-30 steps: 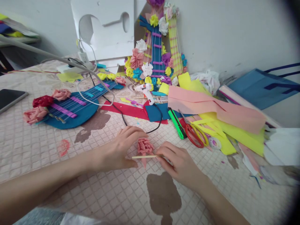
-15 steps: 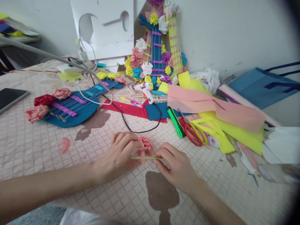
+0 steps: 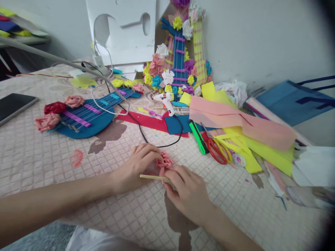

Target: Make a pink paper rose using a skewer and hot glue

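Note:
A coral-pink crepe paper flower (image 3: 164, 160) rests low over the table, a narrow tail of the same paper hanging toward me. Curled around the flower's left side, my left hand (image 3: 138, 167) holds it, its fingertips partly hidden. My right hand (image 3: 185, 191) pinches a thin wooden stick (image 3: 150, 177), which lies crosswise over the paper tail. The stick's left end sticks out free in front of my left thumb.
Behind my hands lie a white glue gun (image 3: 167, 101) with a black cord, a green cutter (image 3: 198, 137), red-handled scissors (image 3: 217, 151) and paper sheets (image 3: 240, 118). A blue paper guitar (image 3: 86, 118) lies left, near a phone (image 3: 17, 106).
My right hand has shifted left and closer to the flower. The stick's left end now reaches past my left fingers toward me. The view has shifted slightly.

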